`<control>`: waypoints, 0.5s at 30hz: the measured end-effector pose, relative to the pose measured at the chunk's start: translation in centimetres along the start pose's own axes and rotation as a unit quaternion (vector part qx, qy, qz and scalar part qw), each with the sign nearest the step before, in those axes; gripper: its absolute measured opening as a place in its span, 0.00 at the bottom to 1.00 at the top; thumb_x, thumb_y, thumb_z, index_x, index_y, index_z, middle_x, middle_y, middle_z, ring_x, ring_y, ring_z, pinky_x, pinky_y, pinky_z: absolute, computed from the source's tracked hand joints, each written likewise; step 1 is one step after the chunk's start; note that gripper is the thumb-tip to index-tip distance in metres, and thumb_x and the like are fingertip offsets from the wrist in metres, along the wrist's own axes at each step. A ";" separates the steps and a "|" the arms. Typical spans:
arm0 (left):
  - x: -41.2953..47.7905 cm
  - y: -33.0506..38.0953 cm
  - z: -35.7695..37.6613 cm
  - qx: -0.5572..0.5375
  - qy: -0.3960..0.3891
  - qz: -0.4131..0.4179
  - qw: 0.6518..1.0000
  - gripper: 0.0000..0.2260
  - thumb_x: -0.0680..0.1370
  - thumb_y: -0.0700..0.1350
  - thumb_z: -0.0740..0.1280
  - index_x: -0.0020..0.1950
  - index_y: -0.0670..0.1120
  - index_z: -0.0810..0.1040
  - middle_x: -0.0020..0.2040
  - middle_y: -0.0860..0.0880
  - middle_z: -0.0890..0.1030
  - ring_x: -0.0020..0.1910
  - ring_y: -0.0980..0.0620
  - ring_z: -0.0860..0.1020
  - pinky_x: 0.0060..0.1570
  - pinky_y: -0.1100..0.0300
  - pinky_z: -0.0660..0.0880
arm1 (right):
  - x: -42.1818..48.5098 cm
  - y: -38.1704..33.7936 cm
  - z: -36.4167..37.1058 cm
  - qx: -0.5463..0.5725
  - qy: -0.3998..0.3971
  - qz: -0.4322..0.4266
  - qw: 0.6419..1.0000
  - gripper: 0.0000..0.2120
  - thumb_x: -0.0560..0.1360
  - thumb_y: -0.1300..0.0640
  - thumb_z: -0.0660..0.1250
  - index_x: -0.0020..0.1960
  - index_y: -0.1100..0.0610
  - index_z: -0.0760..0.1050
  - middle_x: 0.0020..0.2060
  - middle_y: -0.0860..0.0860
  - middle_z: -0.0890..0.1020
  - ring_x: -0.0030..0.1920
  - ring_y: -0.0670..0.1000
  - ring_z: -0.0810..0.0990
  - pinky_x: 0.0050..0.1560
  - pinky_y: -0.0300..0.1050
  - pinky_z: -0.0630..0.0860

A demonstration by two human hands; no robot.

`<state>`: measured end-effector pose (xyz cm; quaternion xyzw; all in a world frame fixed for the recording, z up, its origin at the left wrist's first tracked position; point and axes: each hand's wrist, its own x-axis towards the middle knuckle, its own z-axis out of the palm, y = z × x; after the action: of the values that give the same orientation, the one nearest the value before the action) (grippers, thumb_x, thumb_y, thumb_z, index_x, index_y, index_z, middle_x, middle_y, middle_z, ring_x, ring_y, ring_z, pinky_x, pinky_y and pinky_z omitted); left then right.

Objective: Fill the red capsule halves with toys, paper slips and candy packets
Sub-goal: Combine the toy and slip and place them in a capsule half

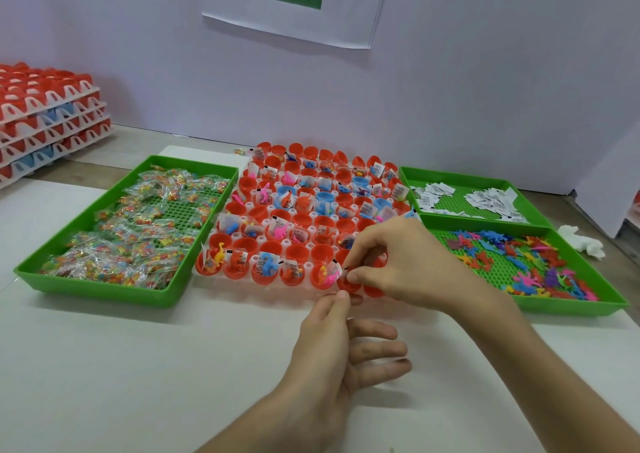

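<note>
A white rack [239,236] in the middle of the table holds rows of red capsule halves [298,253]; many carry a toy, a paper slip and candy, some are bare. My right hand [398,262] hovers over the rack's front row, its fingertips pinching something small at a red capsule half [348,283]; what it pinches is too small to tell. My left hand [343,345] is just below, thumb and forefinger touching that capsule's near edge, the other fingers spread loosely.
A green tray of candy packets [138,231] lies left of the rack. On the right, one green tray holds paper slips [485,198], another holds small coloured toys [540,262]. Stacked racks of capsules [45,116] stand at the far left. A crumpled tissue [581,243] lies far right.
</note>
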<state>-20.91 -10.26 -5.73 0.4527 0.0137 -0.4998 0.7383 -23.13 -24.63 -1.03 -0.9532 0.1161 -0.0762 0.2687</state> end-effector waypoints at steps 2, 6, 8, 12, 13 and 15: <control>0.0 0.0 0.0 -0.001 0.000 0.000 1.000 0.12 0.86 0.50 0.56 0.59 0.43 0.73 0.33 0.39 0.81 0.27 0.43 0.81 0.29 0.51 0.81 | 0.0 0.1 -0.1 -0.019 -0.014 -0.007 1.000 0.05 0.71 0.60 0.77 0.43 0.51 0.86 0.37 0.41 0.83 0.42 0.38 0.81 0.43 0.28 0.74; 0.0 0.0 0.1 -0.006 0.003 -0.001 1.000 0.12 0.86 0.50 0.56 0.59 0.43 0.73 0.33 0.39 0.81 0.26 0.43 0.81 0.29 0.50 0.81 | -0.2 0.1 0.0 -0.017 0.001 -0.031 0.999 0.09 0.71 0.62 0.76 0.47 0.50 0.86 0.37 0.40 0.82 0.42 0.39 0.81 0.44 0.28 0.74; -0.1 0.1 0.1 -0.009 0.003 -0.001 1.000 0.11 0.86 0.50 0.56 0.58 0.44 0.73 0.33 0.39 0.81 0.26 0.43 0.81 0.29 0.49 0.81 | -0.4 0.2 0.2 0.003 0.017 -0.038 0.999 0.13 0.71 0.64 0.76 0.51 0.49 0.84 0.38 0.42 0.83 0.42 0.41 0.82 0.44 0.31 0.76; -0.1 0.1 0.0 -0.007 0.002 -0.001 1.000 0.11 0.86 0.50 0.56 0.59 0.43 0.73 0.34 0.39 0.80 0.27 0.43 0.81 0.29 0.49 0.82 | -0.4 0.3 0.3 0.013 0.031 -0.047 0.998 0.16 0.70 0.64 0.76 0.54 0.47 0.82 0.38 0.43 0.83 0.41 0.43 0.82 0.44 0.35 0.78; -0.1 0.1 0.0 -0.005 0.001 -0.002 1.000 0.12 0.86 0.50 0.56 0.60 0.43 0.73 0.34 0.39 0.80 0.27 0.43 0.81 0.29 0.49 0.82 | -0.4 0.3 0.3 0.014 0.031 -0.048 0.998 0.15 0.71 0.63 0.76 0.53 0.47 0.82 0.37 0.43 0.83 0.41 0.43 0.82 0.44 0.35 0.78; -0.1 0.1 0.0 -0.003 0.001 -0.002 1.000 0.12 0.86 0.49 0.56 0.60 0.42 0.73 0.33 0.39 0.80 0.27 0.43 0.81 0.30 0.49 0.82 | -0.3 0.2 0.3 0.013 0.024 -0.044 0.999 0.14 0.71 0.62 0.76 0.52 0.48 0.83 0.37 0.43 0.84 0.41 0.41 0.82 0.46 0.34 0.77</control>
<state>-20.87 -10.22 -5.61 0.4505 0.0168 -0.5010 0.7388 -23.40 -24.53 -1.45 -0.9517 0.0793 -0.1127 0.2744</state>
